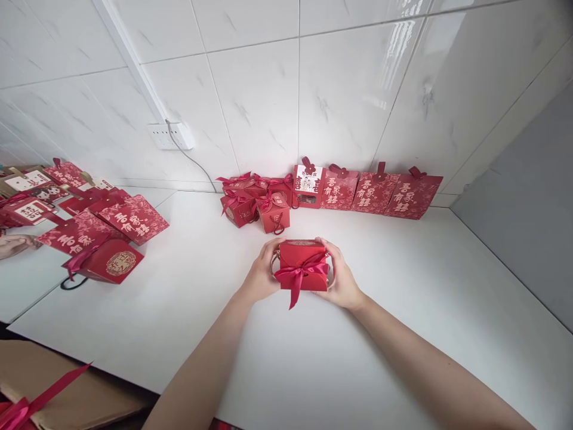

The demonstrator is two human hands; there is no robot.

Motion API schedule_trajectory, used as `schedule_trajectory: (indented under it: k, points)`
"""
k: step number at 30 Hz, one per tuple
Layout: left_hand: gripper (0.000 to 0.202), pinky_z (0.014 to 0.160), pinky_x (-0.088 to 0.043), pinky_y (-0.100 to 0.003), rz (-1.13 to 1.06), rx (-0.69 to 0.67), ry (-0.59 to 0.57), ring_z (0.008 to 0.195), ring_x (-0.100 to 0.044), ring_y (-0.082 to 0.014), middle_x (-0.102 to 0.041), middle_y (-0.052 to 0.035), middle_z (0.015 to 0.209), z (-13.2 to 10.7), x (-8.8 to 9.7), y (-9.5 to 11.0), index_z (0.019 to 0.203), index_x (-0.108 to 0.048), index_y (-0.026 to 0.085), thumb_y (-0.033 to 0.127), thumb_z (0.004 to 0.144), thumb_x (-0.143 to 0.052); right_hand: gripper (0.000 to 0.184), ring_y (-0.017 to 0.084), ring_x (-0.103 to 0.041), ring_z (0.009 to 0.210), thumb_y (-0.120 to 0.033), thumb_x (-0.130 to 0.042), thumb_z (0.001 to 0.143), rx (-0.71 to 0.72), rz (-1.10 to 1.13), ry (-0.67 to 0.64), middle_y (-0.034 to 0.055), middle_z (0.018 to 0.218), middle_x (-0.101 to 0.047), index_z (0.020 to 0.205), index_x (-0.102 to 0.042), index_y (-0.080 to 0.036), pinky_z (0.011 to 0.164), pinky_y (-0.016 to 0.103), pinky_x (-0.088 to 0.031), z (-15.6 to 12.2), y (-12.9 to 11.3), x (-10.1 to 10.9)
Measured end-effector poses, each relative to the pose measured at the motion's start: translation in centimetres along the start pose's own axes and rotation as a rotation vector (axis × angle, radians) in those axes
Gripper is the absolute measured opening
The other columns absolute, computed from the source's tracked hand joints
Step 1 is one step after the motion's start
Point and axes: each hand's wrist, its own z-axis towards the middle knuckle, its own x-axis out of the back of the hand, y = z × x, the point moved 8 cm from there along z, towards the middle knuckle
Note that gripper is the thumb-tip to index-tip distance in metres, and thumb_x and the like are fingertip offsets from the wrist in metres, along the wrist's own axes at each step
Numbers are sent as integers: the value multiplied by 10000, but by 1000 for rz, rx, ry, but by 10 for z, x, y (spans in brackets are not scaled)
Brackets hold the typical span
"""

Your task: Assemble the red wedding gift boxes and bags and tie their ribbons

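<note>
Fingers of the left hand and right hand hug the red box between them. Holding it seems the step now; the next move calls for a soft squeeze, keeping the bow neat. Small boxes sit beyond the fingers.

Red box with magenta bow, white-lettered red floral bags, grey-veined white tiles

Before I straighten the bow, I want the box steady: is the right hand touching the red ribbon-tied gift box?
Touching. The head view shows the right hand with its fingertips against the red ribbon-tied gift box at one upper corner.
</note>
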Motion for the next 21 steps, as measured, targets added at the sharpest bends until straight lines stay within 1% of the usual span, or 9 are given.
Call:
schedule_trajectory:
  k: [4,7,9,11,13,14,16,18,21]
  points:
    - [889,1008,-513,-395,58,-37,23,1279,-492,-286,-396,-124,1459,-1,-2,4,1456,-333,290,163,688,-761,1106,353,-302,1433,-516,-814,713,21,45,0,136,1561,-273,1554,-126,-308,1156,554,-345,-2,-1,-2]
    - [868,949,-542,-380,107,-95,100,1247,-511,-285,-398,-135,1436,-3,0,10,1448,-341,279,199,697,-768,1123,359,-221,1472,-595,-774,730,-51,188,-20,139,1599,-195,1567,-88,-290,1186,573,-271,-4,5,-7]
    - [860,921,-552,-366,142,-142,155,1227,-524,-280,-396,-145,1417,-5,0,14,1449,-336,271,218,708,-768,1036,347,-213,1479,-627,-684,805,-147,348,-37,127,1602,-209,1574,-75,-292,1188,569,-260,-7,12,-11]
    - [838,886,-561,-354,184,-152,169,1158,-563,-257,-388,-148,1412,-6,-2,14,1452,-333,276,219,728,-752,875,315,-241,1475,-596,-564,907,-259,510,-46,92,1601,-239,1576,-72,-320,1186,543,-277,-9,19,-15]
    - [812,840,-571,-341,197,-102,143,1057,-603,-220,-374,-144,1427,-6,-6,8,1459,-331,290,210,752,-723,769,285,-268,1469,-527,-498,966,-339,609,-64,56,1605,-244,1574,-64,-347,1190,513,-281,-10,24,-18]
    - [813,823,-574,-335,182,-62,123,1028,-611,-208,-361,-140,1443,-5,-7,3,1467,-320,301,208,760,-710,758,273,-280,1465,-498,-502,974,-367,629,-73,44,1606,-244,1573,-61,-354,1195,499,-278,-9,25,-20]
    - [869,837,-574,-332,83,16,61,1064,-603,-210,-305,-127,1501,-4,-11,-5,1501,-256,335,209,764,-698,782,258,-308,1452,-472,-536,965,-403,624,-67,36,1601,-257,1572,-58,-357,1201,482,-271,-8,29,-21]
    - [920,909,-558,-345,-109,88,-37,1165,-569,-228,-243,-94,1561,-2,-17,-12,1530,-164,381,216,781,-671,775,253,-339,1433,-467,-551,959,-428,586,-27,40,1587,-284,1570,-88,-353,1202,479,-271,-8,33,-21]
    - [813,1032,-495,-401,-456,219,-161,1249,-537,-249,-286,-44,1579,-1,-26,-17,1546,-118,395,264,863,-539,732,271,-357,1415,-480,-544,957,-426,485,24,64,1560,-332,1564,-166,-323,1196,493,-282,-7,34,-20]
